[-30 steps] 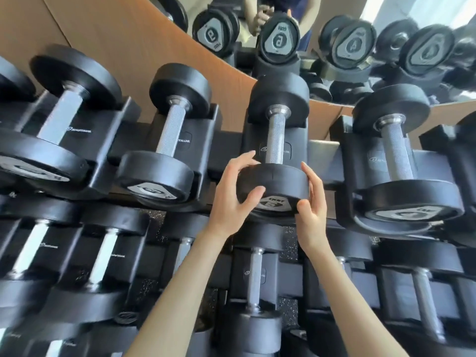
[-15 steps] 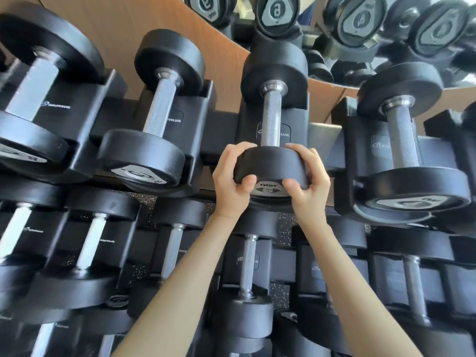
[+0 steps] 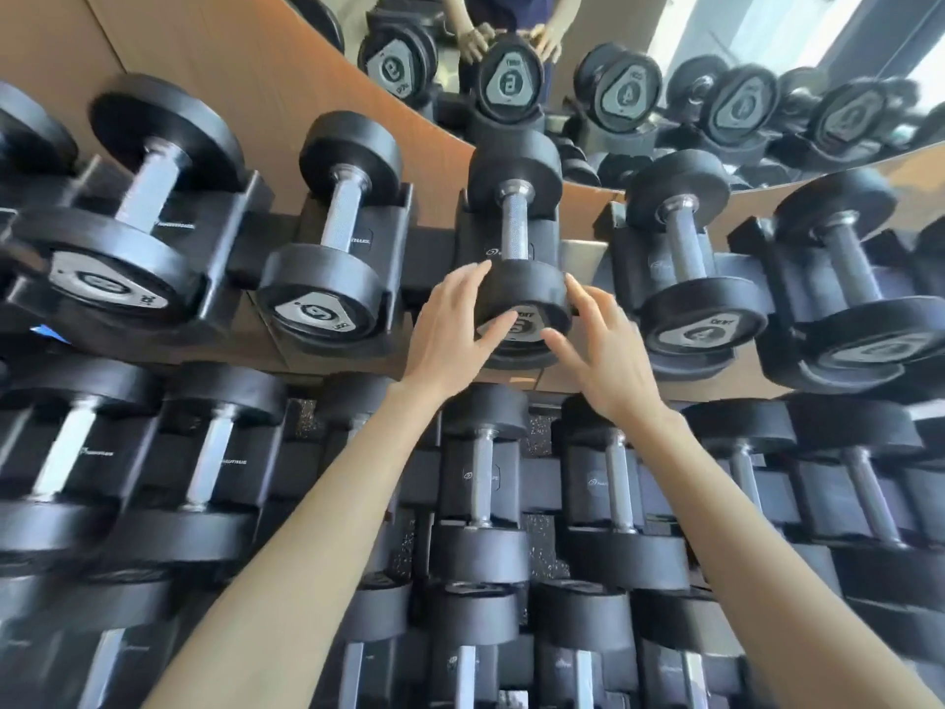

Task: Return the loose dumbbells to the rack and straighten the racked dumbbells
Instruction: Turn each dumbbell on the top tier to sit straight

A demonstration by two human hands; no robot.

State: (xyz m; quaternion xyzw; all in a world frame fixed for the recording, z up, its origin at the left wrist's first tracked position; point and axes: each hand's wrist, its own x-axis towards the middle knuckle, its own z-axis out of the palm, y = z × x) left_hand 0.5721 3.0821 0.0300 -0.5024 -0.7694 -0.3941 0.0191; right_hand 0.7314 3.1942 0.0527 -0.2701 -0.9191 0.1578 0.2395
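On the top row of the rack [image 3: 429, 258], I see the dumbbell [image 3: 529, 291] seated in its cradle [image 3: 483, 245], end cap [image 3: 524, 327] marked 5. My left hand [image 3: 455, 335] and right hand [image 3: 608, 360] flank its near head, fingers straight and spread.

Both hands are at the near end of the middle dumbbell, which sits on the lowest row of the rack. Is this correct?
Only the row is wrong: in the head view the left hand and right hand are at a dumbbell on the top row of the rack.
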